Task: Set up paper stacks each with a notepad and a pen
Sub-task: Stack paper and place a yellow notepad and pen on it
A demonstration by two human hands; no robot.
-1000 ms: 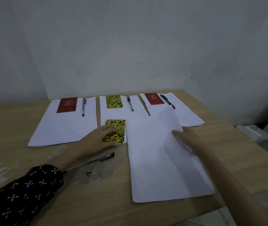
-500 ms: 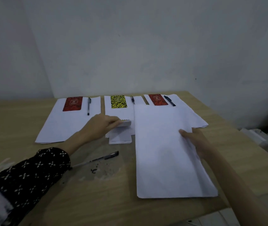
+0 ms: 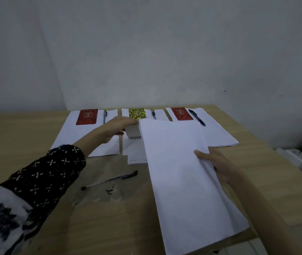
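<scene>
Fourth set under way: left hand (image 3: 115, 128) grips spiral notepad (image 3: 133, 132), lifted above middle stack; right hand (image 3: 218, 165) holds near paper stack (image 3: 187, 181) by its edge. Next: notepad onto stack, then loose pen (image 3: 109, 180) from table (image 3: 17, 137).

The left arm wears a long sleeve (image 3: 41, 173) of dark, near-black cloth printed all over with small white four-petalled crosses set in even rows. Back from the wrist, towards the elbow, the cloth changes to a white panel with blurred black blotches. The cuff ends just behind the left hand (image 3: 113, 130), leaving wrist and hand bare. The right hand (image 3: 218, 165) and its forearm are bare, with no sleeve, ring or watch to be seen.
</scene>
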